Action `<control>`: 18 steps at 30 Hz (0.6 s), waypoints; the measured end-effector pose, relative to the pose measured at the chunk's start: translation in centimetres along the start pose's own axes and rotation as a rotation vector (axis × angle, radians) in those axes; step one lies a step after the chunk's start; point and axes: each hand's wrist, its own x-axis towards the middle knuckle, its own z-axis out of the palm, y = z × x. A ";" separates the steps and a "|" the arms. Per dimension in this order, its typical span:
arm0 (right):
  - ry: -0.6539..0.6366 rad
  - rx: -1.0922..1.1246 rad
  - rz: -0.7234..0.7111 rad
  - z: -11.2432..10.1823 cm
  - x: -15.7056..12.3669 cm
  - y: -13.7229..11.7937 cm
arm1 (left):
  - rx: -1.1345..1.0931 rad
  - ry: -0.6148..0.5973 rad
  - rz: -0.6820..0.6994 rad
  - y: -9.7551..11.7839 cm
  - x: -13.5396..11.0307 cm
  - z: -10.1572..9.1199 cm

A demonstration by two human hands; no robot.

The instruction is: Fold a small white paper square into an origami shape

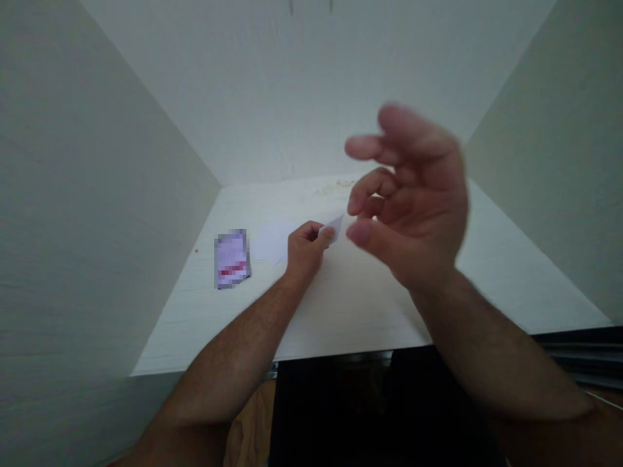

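Note:
Between thumb and fingers, my left hand [306, 250] pinches a small piece of white paper [335, 228] above the middle of the desk. My right hand [413, 194] is raised to the right of it, nearer the camera and slightly blurred. Its fingers are curled but spread apart, and nothing shows between thumb and fingertips. The paper's tip lies close to my right thumb in the picture; they look apart. Behind and left of my left hand, white paper sheets [271, 241] lie flat on the desk, partly hidden by the hand.
A pixelated purple-and-white item [232, 259] with a red band lies on the white desk [180, 324] at left. A small red dot [196, 251] is near the left wall. Panels enclose the desk at the left, back and right. Brownish marks [341, 186] show near the back.

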 end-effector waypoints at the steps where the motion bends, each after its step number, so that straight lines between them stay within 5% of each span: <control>1: 0.026 0.005 -0.034 -0.5 0.7 0.8 | -0.014 -0.001 0.001 -0.1 0.1 0.1; 4: 0.093 0.021 -0.067 -1.5 2.7 4.2 | -0.046 -0.028 -0.027 -0.5 0.2 0.2; 8: -0.165 0.049 0.135 -1.8 3.8 7.9 | -0.033 -0.066 -0.048 -0.4 0.2 0.3; 18: -0.190 -0.003 0.122 -1.1 2.6 8.2 | 0.057 -0.140 -0.056 -0.5 0.1 0.1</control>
